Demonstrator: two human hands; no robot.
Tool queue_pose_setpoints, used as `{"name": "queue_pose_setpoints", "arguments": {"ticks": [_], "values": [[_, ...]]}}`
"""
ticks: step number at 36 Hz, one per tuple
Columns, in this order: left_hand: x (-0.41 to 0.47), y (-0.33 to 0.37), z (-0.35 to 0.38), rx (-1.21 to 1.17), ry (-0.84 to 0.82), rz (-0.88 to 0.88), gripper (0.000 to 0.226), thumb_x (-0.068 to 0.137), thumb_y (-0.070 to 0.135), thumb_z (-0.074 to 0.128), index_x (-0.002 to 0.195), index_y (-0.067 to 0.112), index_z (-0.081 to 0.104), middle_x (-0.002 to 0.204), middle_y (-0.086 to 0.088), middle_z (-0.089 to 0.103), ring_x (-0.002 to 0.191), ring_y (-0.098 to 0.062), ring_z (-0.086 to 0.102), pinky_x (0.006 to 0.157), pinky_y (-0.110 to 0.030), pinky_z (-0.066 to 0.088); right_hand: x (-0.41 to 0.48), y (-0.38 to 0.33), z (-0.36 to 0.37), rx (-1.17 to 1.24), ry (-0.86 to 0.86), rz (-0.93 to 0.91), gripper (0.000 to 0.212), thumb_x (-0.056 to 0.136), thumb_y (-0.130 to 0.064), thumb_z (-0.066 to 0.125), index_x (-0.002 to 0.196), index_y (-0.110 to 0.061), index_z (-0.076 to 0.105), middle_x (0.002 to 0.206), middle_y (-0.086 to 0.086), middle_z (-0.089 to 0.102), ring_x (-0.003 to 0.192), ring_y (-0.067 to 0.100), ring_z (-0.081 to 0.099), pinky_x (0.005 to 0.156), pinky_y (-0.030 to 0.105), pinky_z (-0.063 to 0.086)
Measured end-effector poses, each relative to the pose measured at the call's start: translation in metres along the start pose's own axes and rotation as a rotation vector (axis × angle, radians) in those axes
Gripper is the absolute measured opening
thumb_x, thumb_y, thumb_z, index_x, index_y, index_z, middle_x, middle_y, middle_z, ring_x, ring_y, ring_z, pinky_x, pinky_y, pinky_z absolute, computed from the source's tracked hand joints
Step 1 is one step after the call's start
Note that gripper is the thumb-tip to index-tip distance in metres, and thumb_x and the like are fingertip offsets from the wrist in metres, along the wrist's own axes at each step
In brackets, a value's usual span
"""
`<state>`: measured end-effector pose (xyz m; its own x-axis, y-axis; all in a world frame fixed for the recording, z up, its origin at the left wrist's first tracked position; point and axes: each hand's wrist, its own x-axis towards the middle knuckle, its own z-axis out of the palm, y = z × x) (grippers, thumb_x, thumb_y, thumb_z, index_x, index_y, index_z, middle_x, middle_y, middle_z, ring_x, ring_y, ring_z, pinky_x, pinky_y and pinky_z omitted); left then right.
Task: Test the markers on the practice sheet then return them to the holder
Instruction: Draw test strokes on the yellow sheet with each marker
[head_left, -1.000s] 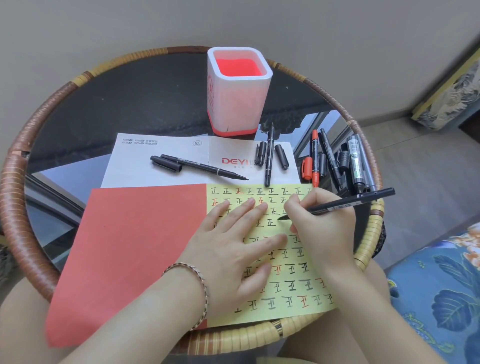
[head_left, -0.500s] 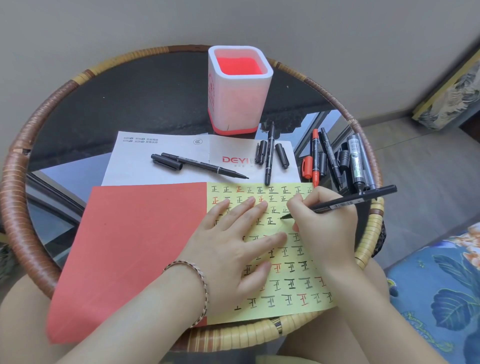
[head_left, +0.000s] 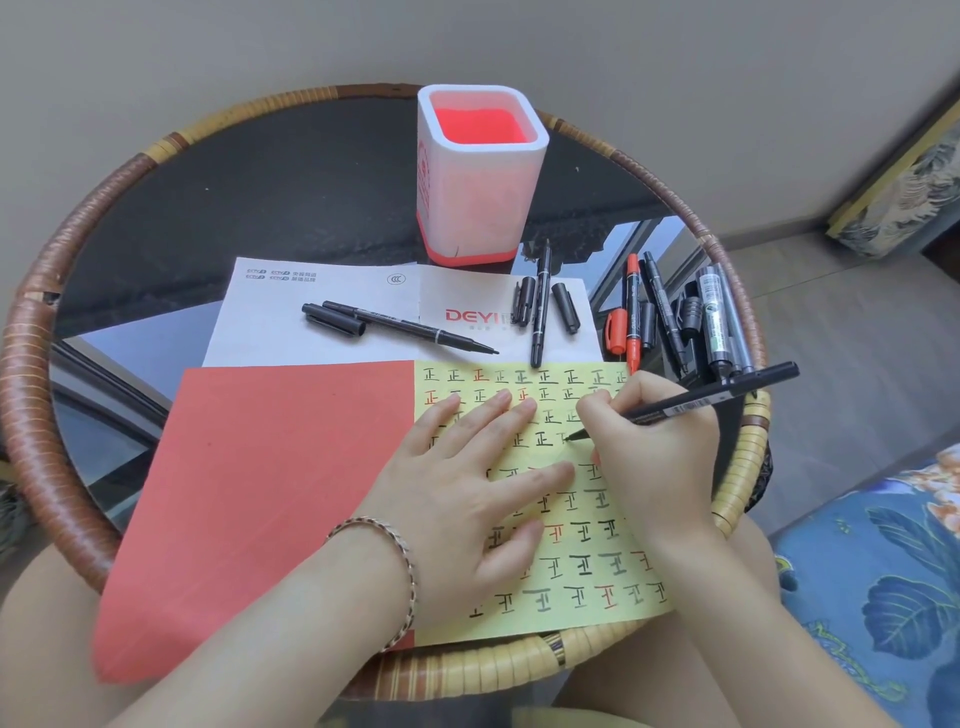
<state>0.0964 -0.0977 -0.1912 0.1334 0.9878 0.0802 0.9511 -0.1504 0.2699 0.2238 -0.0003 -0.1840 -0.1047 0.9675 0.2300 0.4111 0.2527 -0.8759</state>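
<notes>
Pinches the black marker (head_left: 711, 399) in the right grip (head_left: 649, 452), curled round the barrel, tip down on the yellow practice sheet (head_left: 545, 621) for a test stroke. Presses the sheet with the left grip (head_left: 467, 499), laid open and flat, likely against sliding. Has the holder (head_left: 480, 176) well apart, at far side of the desk (head_left: 234, 208), beyond loose markers (head_left: 670, 312).

The left hand (head_left: 467, 499) hides several characters on the yellow practice sheet (head_left: 566, 540). The right hand (head_left: 649, 452) covers the front part of the slim black marker (head_left: 727, 389). The tiny print on the white sheet (head_left: 270, 338) beyond the hands is unreadable.
</notes>
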Motion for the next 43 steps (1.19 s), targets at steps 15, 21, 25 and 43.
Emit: {"name": "queue_pose_setpoints", "arguments": {"ticks": [15,21,25,43], "values": [[0.0003,0.0001,0.0002,-0.009,-0.003,0.003,0.04,0.08,0.044,0.039,0.116,0.041,0.055,0.138,-0.008,0.048,0.129,-0.025,0.042,0.102,-0.043,0.021,0.0,-0.0034,0.0005,0.0,-0.045,0.004,0.028,0.071,0.0,0.062,0.049,0.007,0.046,0.049,0.028,0.051,0.046,0.02,0.041,0.049,0.021,0.034],[0.0004,0.0,0.0001,-0.005,-0.003,0.003,0.04,0.08,0.044,0.039,0.117,0.041,0.055,0.138,-0.008,0.048,0.129,-0.025,0.042,0.102,-0.043,0.021,-0.0004,-0.0035,-0.0009,0.035,-0.04,0.019,0.029,0.07,0.0,0.062,0.048,0.006,0.045,0.048,0.027,0.05,0.045,0.02,0.042,0.049,0.02,0.035],[0.0003,0.0,0.0006,-0.004,-0.004,0.003,0.04,0.08,0.044,0.039,0.117,0.041,0.054,0.138,-0.008,0.047,0.13,-0.025,0.041,0.102,-0.044,0.021,-0.0018,-0.0024,-0.0003,0.019,-0.058,-0.002,0.031,0.071,0.0,0.063,0.046,0.002,0.045,0.045,0.023,0.05,0.045,0.019,0.043,0.05,0.022,0.035],[-0.0002,0.0001,0.0005,-0.011,0.013,0.007,0.04,0.08,0.044,0.039,0.117,0.041,0.056,0.138,-0.007,0.048,0.13,-0.025,0.041,0.103,-0.044,0.02,-0.0011,-0.0024,-0.004,0.222,0.052,0.033,0.032,0.081,-0.019,0.068,0.06,-0.024,0.045,0.055,-0.003,0.049,0.05,0.011,0.047,0.054,0.023,0.041]]}}
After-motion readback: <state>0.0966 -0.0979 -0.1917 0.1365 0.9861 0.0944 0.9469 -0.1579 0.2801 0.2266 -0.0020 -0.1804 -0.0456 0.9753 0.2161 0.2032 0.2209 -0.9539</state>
